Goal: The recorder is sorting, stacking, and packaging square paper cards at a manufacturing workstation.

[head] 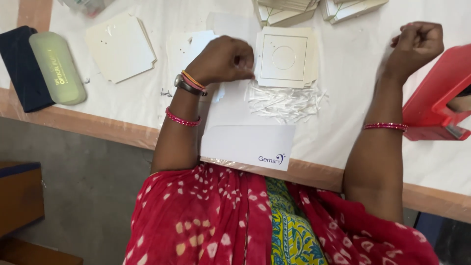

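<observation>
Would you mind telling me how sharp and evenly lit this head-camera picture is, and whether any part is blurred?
Head view: light is soft and even, with no harsh glare on the white table cover; the left hand is slightly smeared at the fingers; the right hand, a fist, is fairly crisp; the red tool looks soft at the frame edge.

left hand (223,60) on cream card (286,58), paper strips (284,102)
</observation>
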